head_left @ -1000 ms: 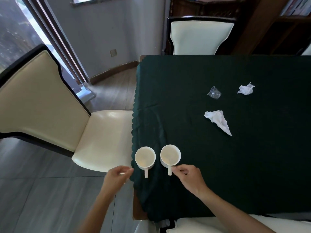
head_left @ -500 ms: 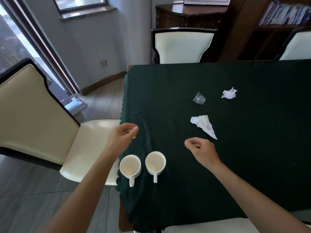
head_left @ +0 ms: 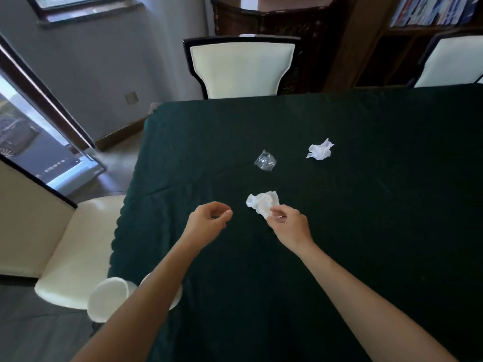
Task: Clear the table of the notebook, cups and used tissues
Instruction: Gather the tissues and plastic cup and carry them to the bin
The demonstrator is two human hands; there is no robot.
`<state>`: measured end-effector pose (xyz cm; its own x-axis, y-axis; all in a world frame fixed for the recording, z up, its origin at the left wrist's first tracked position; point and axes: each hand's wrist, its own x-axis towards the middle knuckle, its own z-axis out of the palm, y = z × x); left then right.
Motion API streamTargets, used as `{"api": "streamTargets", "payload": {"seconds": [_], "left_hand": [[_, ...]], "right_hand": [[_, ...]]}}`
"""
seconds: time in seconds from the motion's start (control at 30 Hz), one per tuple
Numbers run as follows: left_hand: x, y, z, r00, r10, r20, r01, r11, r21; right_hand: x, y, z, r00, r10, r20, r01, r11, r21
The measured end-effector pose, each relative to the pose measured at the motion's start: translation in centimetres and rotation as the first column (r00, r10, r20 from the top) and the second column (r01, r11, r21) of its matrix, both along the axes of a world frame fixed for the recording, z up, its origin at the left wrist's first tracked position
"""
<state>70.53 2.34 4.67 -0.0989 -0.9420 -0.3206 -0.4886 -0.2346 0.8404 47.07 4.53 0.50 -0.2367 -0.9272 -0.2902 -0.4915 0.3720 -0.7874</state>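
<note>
The green-clothed table point(head_left: 366, 205) fills most of what I can see, and both arms now stretch well over it, where a moment ago the hands were back near the two white mugs point(head_left: 109, 301) at the edge; those mugs now sit behind the left forearm, one half hidden by it, still on the table. So the mugs look parked for now and the tissues are getting picked up first. The right hand point(head_left: 290, 226) has reached the nearer tissue point(head_left: 262, 205), which a moment ago lay spread in a long point and is now bunched up against the fingertips point(head_left: 274, 211); thumb and forefinger are pinched nearly closed on its near edge, so I judge it gripped, though barely lifted if at all. The left hand point(head_left: 209, 220), just to the left of that grip, is loosely curled, thumb and forefinger almost meeting, holding nothing and touching nothing. Beyond the grip lies a crumpled clear plastic cup point(head_left: 265, 161), and further off to the right a second balled tissue point(head_left: 320, 150), both untouched. No notebook is in sight.
</note>
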Motion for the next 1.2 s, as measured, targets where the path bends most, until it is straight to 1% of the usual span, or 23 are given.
{"api": "streamTargets", "payload": {"seconds": [0.07,0.17,0.27,0.4,0.53,0.67,0.73,0.83,0.9,0.97,1.03,1.07,1.2], "left_hand": [[-2.2,-0.6,-1.4,1.0,0.005,-0.002,-0.005,0.999,0.037],[-4.5,-1.4,-3.4,0.996,0.074,-0.04,-0.069,0.99,0.12],[-5.7,-2.1,-5.0,0.99,0.126,-0.068,-0.11,0.975,0.194],[-6.2,-3.5,-6.8,0.986,0.155,-0.062,-0.138,0.964,0.227],[-6.8,-5.3,-8.3,0.982,0.18,-0.057,-0.16,0.955,0.25],[-7.2,-5.5,-9.7,0.979,0.193,-0.057,-0.17,0.945,0.279],[-7.1,-5.1,-10.1,0.977,0.203,-0.071,-0.174,0.94,0.292],[-6.8,-4.4,-10.0,0.963,0.241,-0.119,-0.193,0.928,0.318],[-6.7,-4.2,-9.4,0.937,0.274,-0.216,-0.184,0.914,0.361],[-6.8,-4.1,-8.5,0.891,0.268,-0.367,-0.104,0.907,0.409],[-6.9,-4.0,-7.8,0.85,0.234,-0.472,-0.033,0.918,0.395],[-7.0,-4.1,-7.5,0.841,0.233,-0.488,-0.038,0.926,0.377],[-7.3,-4.2,-7.2,0.837,0.289,-0.465,-0.14,0.934,0.329]], "right_hand": [[-1.4,-1.6,-1.1,0.999,0.019,-0.033,-0.018,1.0,0.023],[-2.8,-4.0,-2.6,0.994,0.049,-0.097,-0.045,0.998,0.048],[-3.1,-6.2,-3.9,0.993,0.061,-0.099,-0.053,0.996,0.078],[-3.2,-8.9,-5.2,0.99,0.091,-0.108,-0.078,0.989,0.122],[-3.0,-10.2,-6.6,0.983,0.152,-0.102,-0.125,0.964,0.233],[-2.9,-10.2,-7.8,0.986,0.147,-0.083,-0.127,0.969,0.213],[-3.0,-9.8,-8.1,0.991,0.135,0.003,-0.132,0.97,0.203],[-2.6,-8.7,-8.1,0.972,0.056,0.228,-0.098,0.979,0.177],[-2.3,-8.1,-7.7,0.933,0.027,0.358,-0.087,0.984,0.154],[-2.0,-7.5,-7.1,0.885,0.029,0.465,-0.099,0.987,0.128],[-1.6,-7.1,-6.3,0.851,0.045,0.523,-0.115,0.988,0.103],[-1.5,-7.1,-6.0,0.839,0.061,0.54,-0.129,0.988,0.089],[-1.7,-8.4,-4.6,0.807,0.148,0.571,-0.223,0.973,0.062]]}}
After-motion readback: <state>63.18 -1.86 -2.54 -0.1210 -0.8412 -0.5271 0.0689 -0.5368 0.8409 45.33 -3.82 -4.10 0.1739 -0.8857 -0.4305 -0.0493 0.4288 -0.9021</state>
